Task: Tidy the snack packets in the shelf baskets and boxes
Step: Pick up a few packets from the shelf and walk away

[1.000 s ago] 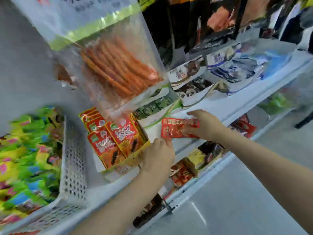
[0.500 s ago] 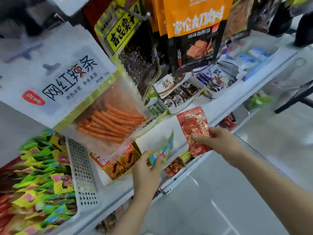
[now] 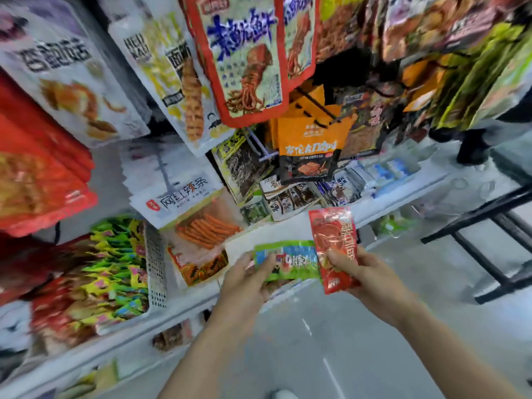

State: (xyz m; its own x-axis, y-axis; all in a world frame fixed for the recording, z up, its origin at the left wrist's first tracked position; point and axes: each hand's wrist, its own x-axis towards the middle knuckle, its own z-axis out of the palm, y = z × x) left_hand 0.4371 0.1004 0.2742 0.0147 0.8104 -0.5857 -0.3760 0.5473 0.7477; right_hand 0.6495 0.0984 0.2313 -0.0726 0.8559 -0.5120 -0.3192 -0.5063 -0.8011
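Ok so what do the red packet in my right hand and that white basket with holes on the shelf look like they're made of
The red snack packet looks like glossy plastic or foil-laminate film: light glints off its crinkled face. The white perforated basket looks like matte moulded plastic: its wall shows an even grid of small holes, with no shine. Blur leaves both uncertain.
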